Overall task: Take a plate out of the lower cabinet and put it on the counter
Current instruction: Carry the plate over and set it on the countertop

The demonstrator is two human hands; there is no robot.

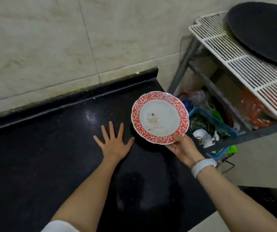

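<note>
Left hand (pixel 113 144) flat, fingers spread, empty on black counter (pixel 50 148). Right hand (pixel 183 148) pinches plate (pixel 159 117) rim at its 5 o'clock, over the counter's edge. Plate looks stiff, breakable, glazed-slick; support underneath.

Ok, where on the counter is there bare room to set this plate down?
Bare black counter runs from the left hand to the tiled wall, and near the front edge. The right hand holds the plate at the counter's right end; the rack beyond is crowded.
</note>
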